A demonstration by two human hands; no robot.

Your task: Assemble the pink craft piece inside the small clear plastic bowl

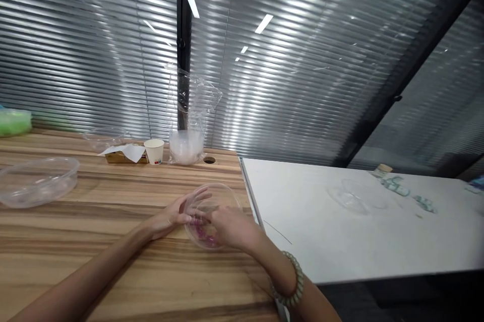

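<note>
A clear, shallow plastic bowl [212,191] is tilted on the wooden table, with shiny pink-purple material [205,234] along its lower inside. My left hand [177,215] grips the bowl's left side, thumb at the front edge and fingers behind the wall. Over the bowl's mouth, my right hand [231,226] reaches in with its fingers curled close together. Its fingertips point toward the pink-purple material, and whatever they pinch is too blurred to make out. A beaded bracelet [298,279] circles my right wrist.
On the wooden table [151,281] stand a large clear container [38,196], a paper cup [154,151], a tissue box [126,155] and a plastic bag of white bowls [186,146]. The white table [340,241] holds clear lids [353,198] and crumpled green-white packaging [395,186].
</note>
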